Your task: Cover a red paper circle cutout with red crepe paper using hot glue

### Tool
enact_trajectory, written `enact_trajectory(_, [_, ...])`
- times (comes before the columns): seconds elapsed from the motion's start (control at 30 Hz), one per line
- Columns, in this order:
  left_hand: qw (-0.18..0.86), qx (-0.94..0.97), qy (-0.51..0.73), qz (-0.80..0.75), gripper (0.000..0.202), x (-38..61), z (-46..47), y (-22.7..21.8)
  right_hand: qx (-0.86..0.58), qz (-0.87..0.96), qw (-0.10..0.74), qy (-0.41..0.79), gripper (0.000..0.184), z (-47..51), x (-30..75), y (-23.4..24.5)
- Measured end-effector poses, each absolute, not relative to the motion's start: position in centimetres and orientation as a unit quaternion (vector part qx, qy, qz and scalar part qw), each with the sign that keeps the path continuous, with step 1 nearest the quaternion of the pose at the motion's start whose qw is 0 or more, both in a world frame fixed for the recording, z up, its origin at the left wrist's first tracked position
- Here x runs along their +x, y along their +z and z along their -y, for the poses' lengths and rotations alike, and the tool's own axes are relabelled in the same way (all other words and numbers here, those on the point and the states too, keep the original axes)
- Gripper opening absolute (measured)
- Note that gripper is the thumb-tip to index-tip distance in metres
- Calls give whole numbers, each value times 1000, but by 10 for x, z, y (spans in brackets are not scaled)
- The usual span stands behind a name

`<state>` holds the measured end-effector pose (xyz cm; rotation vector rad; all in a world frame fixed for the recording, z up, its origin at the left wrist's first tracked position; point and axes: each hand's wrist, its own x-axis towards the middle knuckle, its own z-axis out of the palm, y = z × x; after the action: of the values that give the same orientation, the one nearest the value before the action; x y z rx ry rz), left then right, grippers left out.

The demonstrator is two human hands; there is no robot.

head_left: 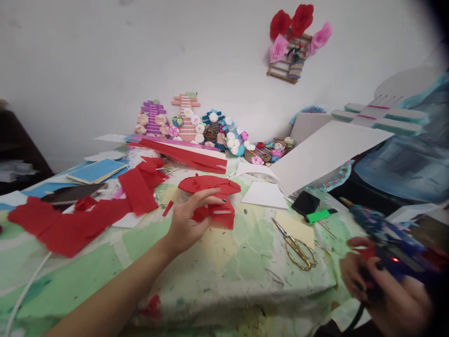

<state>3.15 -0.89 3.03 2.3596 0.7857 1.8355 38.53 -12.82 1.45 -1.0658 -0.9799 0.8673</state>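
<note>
Near the middle of the table my left hand [191,220] has its thumb and fingers closed on a red paper piece [224,213], which looks folded or curved. Just behind it lies a round red paper piece [210,183] with raised bits on top. At the right edge, my right hand [382,290] is wrapped round a blue glue gun [396,248] with a red trigger and a lit red light. The gun's nozzle points up and to the left, away from the paper. Motion blurs this hand and the gun somewhat.
Gold-handled scissors [300,250] lie on a cream paper piece near a green cutter [319,215] and a black square [306,202]. Red crepe paper [77,229] spreads over the left side. White boards [326,145] lean at the right. Flower-decorated crafts [187,117] line the wall.
</note>
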Motion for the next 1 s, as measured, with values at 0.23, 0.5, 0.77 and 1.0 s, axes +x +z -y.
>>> enact_trajectory(0.23, [-40, 751, 607, -255, 23, 27, 2, 33, -370, 483, 514, 605, 38, 124, 255, 11])
enact_trajectory(0.5, [-51, 737, 610, -286, 18, 24, -1, 32, -305, 542, 485, 615, 35, 106, 229, 19])
enact_trajectory(0.77, [-38, 725, 624, -288, 16, 21, -6, 28, -333, 481, 559, 588, 28, 89, 266, 54])
enact_trajectory(1.0, [-35, 725, 624, -290, 15, 20, -5, 27, -345, 514, 541, 569, 32, 99, 256, 49])
